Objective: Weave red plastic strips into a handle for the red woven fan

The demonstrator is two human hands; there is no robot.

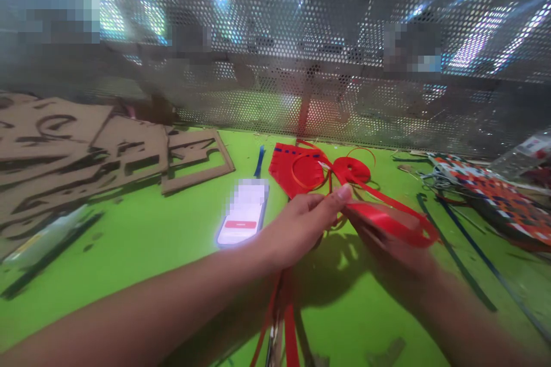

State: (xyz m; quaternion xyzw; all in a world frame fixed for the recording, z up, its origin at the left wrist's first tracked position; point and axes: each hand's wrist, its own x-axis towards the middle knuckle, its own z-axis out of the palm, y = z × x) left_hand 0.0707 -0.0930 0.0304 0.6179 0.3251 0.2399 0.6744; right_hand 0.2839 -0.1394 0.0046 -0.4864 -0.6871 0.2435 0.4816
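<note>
My left hand (303, 221) is closed, thumb and fingers pinching a glossy red ribbon (381, 221) above the table. My right hand (394, 252), partly blurred, is closed on the same ribbon, which loops over its back; some of its fingers are hidden. The ribbon runs back to a flat red coil (352, 169) just beyond my hands. Left of the coil lies a red woven piece (295, 166) with dark blue stitches along its top edge. Further red strips (290, 327) hang or lie below my left wrist.
A lit phone (243, 212) lies left of my hands. Cut-out brown boards (64, 155) are piled at the left, near a clear packet (47, 238). At the right are an orange-and-white woven piece (495, 195) and dark strips (460, 258). A perforated metal screen (267, 69) stands behind.
</note>
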